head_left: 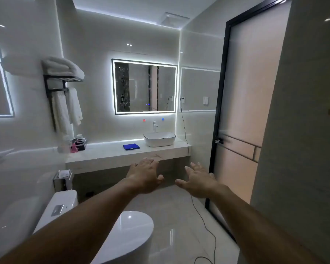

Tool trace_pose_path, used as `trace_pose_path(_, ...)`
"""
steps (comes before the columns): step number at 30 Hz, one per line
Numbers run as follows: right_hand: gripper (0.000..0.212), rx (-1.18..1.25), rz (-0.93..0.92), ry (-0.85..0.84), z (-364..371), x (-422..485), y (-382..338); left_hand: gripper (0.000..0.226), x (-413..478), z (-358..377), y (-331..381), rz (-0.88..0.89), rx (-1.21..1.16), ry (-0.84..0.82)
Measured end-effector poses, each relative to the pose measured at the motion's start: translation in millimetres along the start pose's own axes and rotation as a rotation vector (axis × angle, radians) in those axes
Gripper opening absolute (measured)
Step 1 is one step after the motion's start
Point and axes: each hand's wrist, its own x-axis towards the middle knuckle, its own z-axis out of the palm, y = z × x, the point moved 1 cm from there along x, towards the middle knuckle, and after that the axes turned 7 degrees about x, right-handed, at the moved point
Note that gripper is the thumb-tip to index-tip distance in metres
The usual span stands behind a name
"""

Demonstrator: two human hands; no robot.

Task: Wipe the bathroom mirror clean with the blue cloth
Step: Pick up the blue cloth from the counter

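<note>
Blue cloth [131, 146] is lying folded on the pale marble surface [107, 153], just left of the white basin [159, 140] and below the mirror [141, 88], which is glowing along its frame on the far wall. I am holding both arms stretched out ahead, well apart from the cloth. The left grip [144, 178] is hovering released, palm down with fingers spread, grasping nothing. The right grip [198, 182] is hovering beside it, fingers straight and apart, equally empty. A white toilet [130, 231] is sitting under my left forearm, lid closed. White towels [63, 67] are resting folded on a black rack at the left wall, with more hanging beneath. A tap [154, 126] is standing behind the basin. A black cable [184, 126] is trailing from the wall down across the floor, and a frosted door [250, 101] in a black frame is standing at the right.
</note>
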Motion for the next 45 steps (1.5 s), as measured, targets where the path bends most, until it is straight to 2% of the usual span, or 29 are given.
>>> trace_pose_path(14, 0.081, -0.033, -0.019, -0.024, -9.5, 108.6, 94.7, 0.067, 123.1, 50.5, 52.5, -0.035, -0.005, -0.066)
trace_pose_path(22, 0.082, -0.04, -0.058, -0.044, -6.6, 195.3, 127.8, 0.064, 185.8, 67.9, 53.7, -0.097, -0.006, -0.113)
trace_pose_path(27, 0.082, -0.052, -0.064, -0.053, 2.4, 253.4, 127.9, 0.066, 233.9, 90.3, 33.4, -0.102, -0.015, -0.126)
trace_pose_path(40, 0.081, -0.051, 0.009, 0.001, 19.0, 425.6, 101.5, 0.064, 391.9, 137.8, -74.0, -0.064, -0.045, -0.11)
trace_pose_path(45, 0.08, -0.049, 0.032, -0.036, 27.9, 476.5, 108.8, 0.064, 440.7, 153.5, -88.9, -0.042, 0.006, -0.113)
